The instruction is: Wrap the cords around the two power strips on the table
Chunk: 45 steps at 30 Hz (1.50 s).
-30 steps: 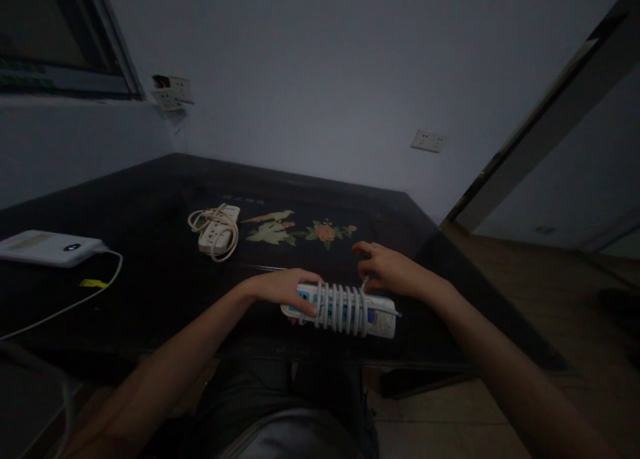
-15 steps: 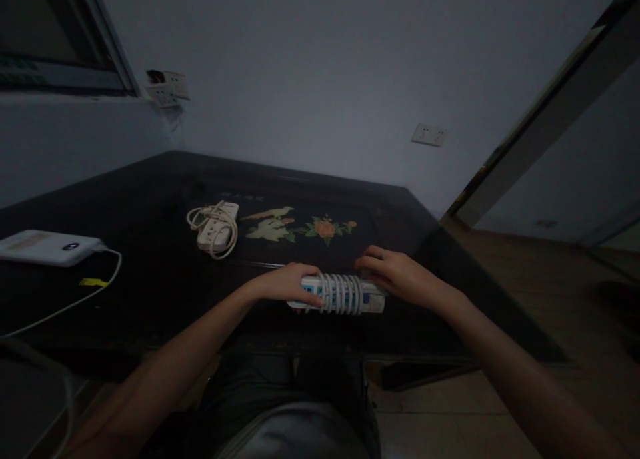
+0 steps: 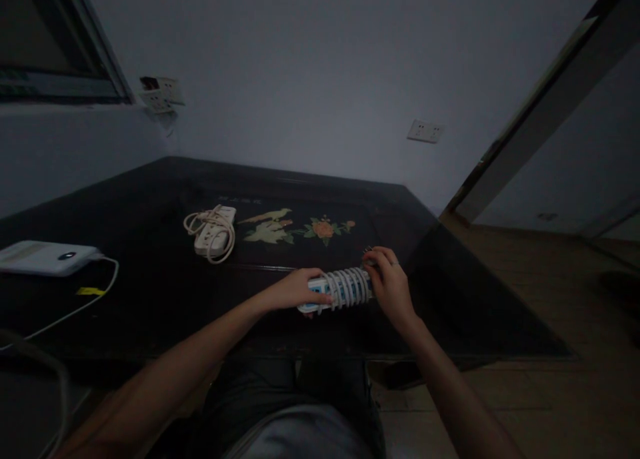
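A white power strip with blue sockets [image 3: 316,287] lies level over the front of the dark table, its grey cord [image 3: 347,288] wound round it in several turns. My left hand [image 3: 300,288] is closed on the strip's left end, thumb on top and fingers beneath. At the right end, my right hand [image 3: 387,275] pinches the cord's plug [image 3: 369,255], whose metal prongs point up and away from me. The hand covers the strip's right end.
A second power strip [image 3: 213,239] with a loosely coiled cord lies on the table [image 3: 165,299] further left. Left of it is a white power bank [image 3: 47,257] with a white cable [image 3: 111,279] and a yellow tag [image 3: 91,291]. A wall socket [image 3: 425,131] sits behind the table.
My right hand has turned and drawn inward, and the plug now shows in its fingers. The wound strip has tilted slightly, its right end higher, and shifted a little right with my left hand.
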{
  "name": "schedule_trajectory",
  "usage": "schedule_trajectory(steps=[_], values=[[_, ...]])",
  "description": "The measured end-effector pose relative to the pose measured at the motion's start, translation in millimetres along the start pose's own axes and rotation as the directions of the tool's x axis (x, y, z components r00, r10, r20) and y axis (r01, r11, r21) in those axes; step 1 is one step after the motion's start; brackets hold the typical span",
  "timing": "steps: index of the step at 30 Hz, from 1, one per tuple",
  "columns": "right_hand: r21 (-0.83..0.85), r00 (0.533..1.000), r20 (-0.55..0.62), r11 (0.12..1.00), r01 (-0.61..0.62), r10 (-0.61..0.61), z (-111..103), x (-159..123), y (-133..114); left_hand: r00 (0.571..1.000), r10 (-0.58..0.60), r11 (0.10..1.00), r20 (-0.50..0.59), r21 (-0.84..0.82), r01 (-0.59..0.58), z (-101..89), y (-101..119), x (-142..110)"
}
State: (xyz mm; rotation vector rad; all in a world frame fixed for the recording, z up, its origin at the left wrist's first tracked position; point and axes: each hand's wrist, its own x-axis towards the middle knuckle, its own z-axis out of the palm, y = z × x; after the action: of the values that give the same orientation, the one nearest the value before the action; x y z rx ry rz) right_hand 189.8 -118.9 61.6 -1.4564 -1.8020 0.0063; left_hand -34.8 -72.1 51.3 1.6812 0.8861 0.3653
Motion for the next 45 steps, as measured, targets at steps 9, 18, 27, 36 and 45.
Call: schedule_trajectory(steps=[9,18,27,36,45], values=[[0.069,0.998,-0.01,0.996,-0.057,0.058,-8.5,35.3,34.4,0.995,-0.037,0.898,0.094,-0.434,0.075,45.2,11.7,23.2],[-0.041,0.983,0.114,0.989,-0.142,0.146,2.7,76.3,78.8,0.996,-0.036,0.885,0.077,-0.46,0.067,86.6,16.7,73.7],[-0.052,0.956,0.294,0.998,0.034,-0.017,24.0,98.4,112.3,0.999,-0.046,0.932,0.001,-0.359,0.043,103.1,25.0,119.1],[-0.063,0.924,0.374,0.992,0.113,-0.082,26.8,99.7,116.2,0.988,-0.142,0.988,0.064,-0.046,0.145,101.0,46.5,123.2],[-0.183,0.832,0.545,0.954,0.238,-0.103,26.2,95.7,91.3,0.988,-0.056,0.84,-0.144,0.529,0.124,88.4,52.2,118.5]])
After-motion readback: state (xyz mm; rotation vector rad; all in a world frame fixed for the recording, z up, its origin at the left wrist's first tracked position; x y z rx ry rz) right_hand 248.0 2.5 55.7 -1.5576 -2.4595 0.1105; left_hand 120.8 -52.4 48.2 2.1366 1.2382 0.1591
